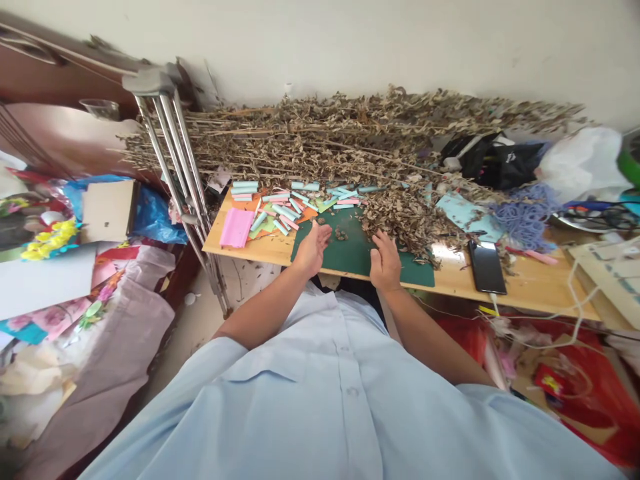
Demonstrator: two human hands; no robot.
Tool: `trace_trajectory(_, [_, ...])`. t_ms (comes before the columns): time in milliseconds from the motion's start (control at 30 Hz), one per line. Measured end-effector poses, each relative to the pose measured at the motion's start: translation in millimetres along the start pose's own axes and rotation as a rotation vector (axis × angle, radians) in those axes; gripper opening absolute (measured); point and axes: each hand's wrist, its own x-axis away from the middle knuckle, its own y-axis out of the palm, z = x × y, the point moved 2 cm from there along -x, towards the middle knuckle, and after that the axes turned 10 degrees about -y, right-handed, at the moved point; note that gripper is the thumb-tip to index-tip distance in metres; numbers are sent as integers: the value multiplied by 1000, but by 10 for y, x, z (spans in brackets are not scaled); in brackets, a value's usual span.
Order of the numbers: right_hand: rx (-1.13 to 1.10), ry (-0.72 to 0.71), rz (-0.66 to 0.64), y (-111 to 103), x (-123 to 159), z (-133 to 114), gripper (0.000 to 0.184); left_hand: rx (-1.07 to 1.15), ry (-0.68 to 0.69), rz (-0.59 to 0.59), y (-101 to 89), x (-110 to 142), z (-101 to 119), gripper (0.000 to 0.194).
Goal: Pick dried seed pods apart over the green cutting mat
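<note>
Over the left part of a dark green mat (345, 247) is my left hand (313, 249), its fingers stretched out and nothing in it. My right hand (385, 261) is at the mat's right side with fingers extended, beside a heap of dried leaves (405, 217); whether its fingertips touch the leaves I cannot tell. Between the hands, a small clump of dried leaf (341, 233) lies on the mat. Rolled blue and pink paper tubes (287, 212) are scattered to the left of the mat, near a pink folded paper (237, 228).
Bundles of dried stems (310, 143) run along the wall behind. On the right are a phone (487, 267) with a cable, blue yarn (527, 217) and a white plastic bag (583, 163). Metal crutches (175, 147) lean at the table's left end.
</note>
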Motion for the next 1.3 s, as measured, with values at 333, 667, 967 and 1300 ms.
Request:
trace_trajectory(333, [-6, -17, -18, -20, 8, -40, 41, -249, 226, 148, -260, -56, 105, 42])
trace_trajectory(667, [99, -113, -237, 68, -77, -57, 29, -624, 297, 288, -653, 143, 39, 21])
trace_trajectory(967, [82, -214, -287, 195, -192, -213, 35, -987, 445, 272, -541, -55, 136, 19])
trace_trajectory(1300, [88, -123, -87, 161, -88, -212, 28, -1386, 386, 352, -231, -404, 221, 17])
